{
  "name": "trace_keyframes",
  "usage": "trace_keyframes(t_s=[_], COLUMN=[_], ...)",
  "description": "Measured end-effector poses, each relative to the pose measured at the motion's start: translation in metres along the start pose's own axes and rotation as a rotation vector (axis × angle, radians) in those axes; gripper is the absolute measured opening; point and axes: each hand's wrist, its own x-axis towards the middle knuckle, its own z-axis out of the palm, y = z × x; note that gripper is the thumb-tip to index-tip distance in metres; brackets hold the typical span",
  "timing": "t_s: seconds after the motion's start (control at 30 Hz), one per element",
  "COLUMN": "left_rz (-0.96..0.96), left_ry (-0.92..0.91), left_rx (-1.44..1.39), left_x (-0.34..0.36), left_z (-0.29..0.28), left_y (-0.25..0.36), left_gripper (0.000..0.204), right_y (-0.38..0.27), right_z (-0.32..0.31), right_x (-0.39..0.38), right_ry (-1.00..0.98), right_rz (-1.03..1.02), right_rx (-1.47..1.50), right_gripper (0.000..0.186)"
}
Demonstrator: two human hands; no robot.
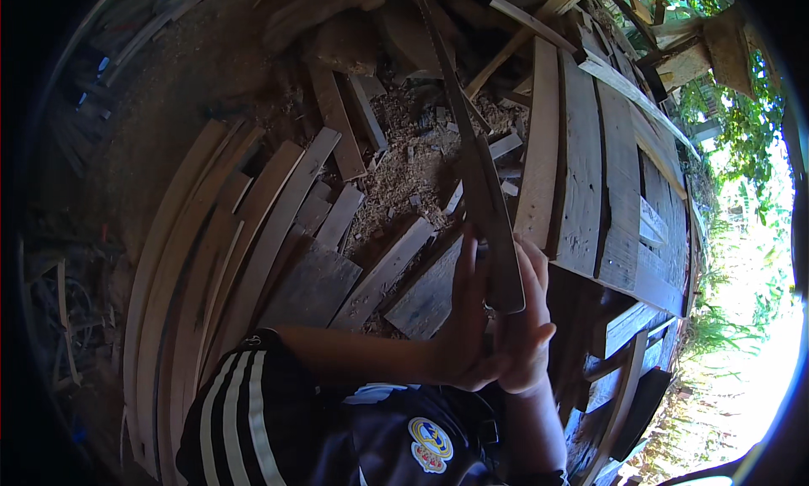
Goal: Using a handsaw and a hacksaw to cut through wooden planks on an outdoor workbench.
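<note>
A long dark strip [487,178] is at the centre, pointing far away. The left hand [462,317] and the right hand [527,317] grip its near end between them, fingers partly hidden. Boards [286,195] lie left, stacked planks [580,166] right.

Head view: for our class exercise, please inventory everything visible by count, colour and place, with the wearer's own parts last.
Blade: one, dark grey, between the hands, reaching the top edge
Long planks: several, brown, left
Short boards: several, grey-brown, centre
Plank pile: one, grey-brown, right
Shavings: uncountable, tan, upper centre
Greenery: uncountable, green, upper right
Clutter: too dark to count, far left
Clothing: black, white-striped sleeve, round crest, bottom
Left hand: one, left of blade
Right hand: one, right of blade
</note>
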Motion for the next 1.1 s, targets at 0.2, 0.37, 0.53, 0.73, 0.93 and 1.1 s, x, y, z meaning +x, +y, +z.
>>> trace_keyframes(t_s=[0.2,0.37,0.53,0.73,0.93,1.1], left_rz=[0.209,-0.432,0.177,0.180,-0.113,-0.451], left_ry=[0.023,0.005,0.203,0.467,0.752,0.530], left_rx=[0.336,-0.481,0.171,0.399,0.311,0.959], left_x=[0.027,0.046,0.083,0.120,0.128,0.099], left_z=[-0.014,-0.047,-0.118,-0.252,-0.421,-0.490], left_y=[0.013,0.006,-0.039,-0.081,-0.163,-0.222], left_gripper=[0.101,0.101,0.076,0.062,0.014,0.036], right_y=[-0.005,-0.024,-0.020,-0.004,0.022,0.037], right_z=[-0.015,-0.020,-0.023,-0.062,-0.072,-0.065], right_x=[-0.015,-0.037,-0.096,-0.190,-0.245,-0.253], right_ry=[-0.096,-0.147,-0.081,0.241,0.343,0.423], right_rz=[0.035,-0.010,0.032,0.213,0.453,0.447], right_rx=[-0.121,-0.213,-0.792,-1.403,-1.726,-1.870], right_gripper=[0.085,0.059,0.040,0.032,0.063,0.079])
